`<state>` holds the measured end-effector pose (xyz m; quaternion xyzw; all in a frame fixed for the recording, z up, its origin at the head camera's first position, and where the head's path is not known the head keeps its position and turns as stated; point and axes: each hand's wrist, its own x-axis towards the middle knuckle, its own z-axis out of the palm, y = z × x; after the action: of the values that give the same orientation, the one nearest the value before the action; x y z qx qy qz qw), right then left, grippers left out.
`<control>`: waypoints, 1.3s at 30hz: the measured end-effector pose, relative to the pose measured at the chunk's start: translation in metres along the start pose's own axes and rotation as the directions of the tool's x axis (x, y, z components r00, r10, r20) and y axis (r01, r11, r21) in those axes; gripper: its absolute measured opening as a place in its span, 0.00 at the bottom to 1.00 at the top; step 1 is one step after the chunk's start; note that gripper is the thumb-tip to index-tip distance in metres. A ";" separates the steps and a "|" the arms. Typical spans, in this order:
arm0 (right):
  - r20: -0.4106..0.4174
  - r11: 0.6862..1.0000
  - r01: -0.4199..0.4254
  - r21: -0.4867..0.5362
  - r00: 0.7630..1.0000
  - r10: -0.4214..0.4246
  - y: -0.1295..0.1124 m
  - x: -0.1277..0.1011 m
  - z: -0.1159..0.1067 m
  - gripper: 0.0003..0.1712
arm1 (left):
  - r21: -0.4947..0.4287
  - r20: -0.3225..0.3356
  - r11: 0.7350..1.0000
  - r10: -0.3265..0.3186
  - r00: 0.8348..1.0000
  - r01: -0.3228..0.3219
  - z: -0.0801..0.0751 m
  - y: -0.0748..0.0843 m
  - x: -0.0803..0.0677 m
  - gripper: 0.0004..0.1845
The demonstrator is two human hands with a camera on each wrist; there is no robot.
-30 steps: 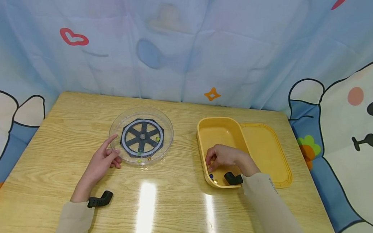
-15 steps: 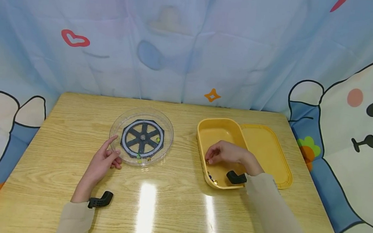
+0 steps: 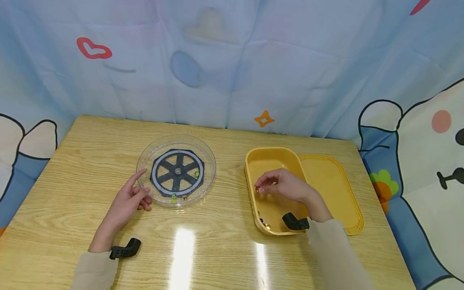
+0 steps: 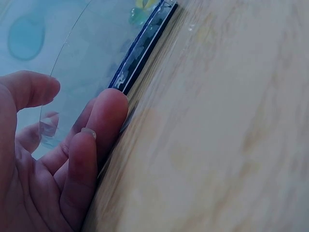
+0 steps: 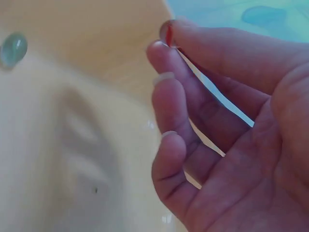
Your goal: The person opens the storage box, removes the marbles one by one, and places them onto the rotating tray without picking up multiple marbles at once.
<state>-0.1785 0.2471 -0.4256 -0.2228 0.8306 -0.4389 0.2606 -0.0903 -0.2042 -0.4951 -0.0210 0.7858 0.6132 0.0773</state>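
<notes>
In the yellow box (image 3: 252, 189), my right hand (image 3: 283, 184) pinches a small glass marble (image 5: 168, 35) with a red streak between thumb and index fingertip. The other fingers curl loosely below. More marbles (image 3: 268, 226), dark blue and amber, lie at the near end of the box; a green marble (image 5: 13, 50) appears blurred in the right wrist view. My left hand (image 3: 124, 202) touches the left rim of a round clear dish (image 3: 209, 186), index finger extended. A dark spoked wheel pattern (image 3: 178, 171) shows in the dish, with green marbles (image 3: 196, 174) and an amber marble (image 3: 185, 197).
A flat yellow lid (image 3: 335, 192) lies against the right side of the box. The wooden table (image 3: 220, 261) ends at a patterned blue curtain (image 3: 237, 64) behind and on both sides. Black wrist cameras (image 3: 125, 248) are strapped on both wrists.
My right hand has moved from the near end of the box toward its middle, with the marble in its fingertips. A green marble in the dish has rolled nearer the near rim.
</notes>
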 end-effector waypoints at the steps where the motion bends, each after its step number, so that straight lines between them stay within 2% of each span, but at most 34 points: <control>1: -0.018 1.000 0.008 0.002 1.000 -0.008 -0.002 0.000 0.001 0.08 | 0.000 0.000 1.000 0.001 1.000 -0.001 0.000 0.000 0.000 0.33; 5: -0.104 0.999 0.042 0.010 0.994 -0.041 -0.008 0.003 0.009 0.09 | 0.001 -0.004 1.000 -0.004 1.000 0.004 -0.001 -0.001 -0.001 0.33; 9: -0.201 0.997 0.065 0.048 0.978 -0.054 -0.018 0.007 0.019 0.12 | 0.003 -0.010 1.000 -0.005 1.000 0.005 -0.001 -0.002 -0.002 0.33; 21: -0.425 0.990 0.091 0.111 0.904 -0.036 -0.050 0.023 0.058 0.11 | -0.018 -0.008 1.000 0.002 1.000 -0.002 0.000 -0.001 0.002 0.32; 30: -0.488 0.991 0.120 0.060 0.870 -0.075 -0.067 0.039 0.082 0.09 | -0.035 -0.001 0.999 -0.005 1.000 0.005 0.003 0.002 0.006 0.32; 34: -0.483 0.992 0.118 0.039 0.872 -0.085 -0.076 0.046 0.090 0.09 | -0.035 0.004 0.999 -0.019 1.000 0.019 0.001 0.000 0.007 0.32; 39: -0.449 0.986 0.165 0.013 0.882 -0.142 -0.082 0.059 0.100 0.09 | -0.037 -0.002 0.999 -0.019 1.000 0.019 0.000 -0.001 0.005 0.32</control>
<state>-0.1490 0.1081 -0.4185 -0.1744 0.8366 -0.5183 0.0330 -0.0948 -0.2045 -0.4967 -0.0308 0.7742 0.6269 0.0815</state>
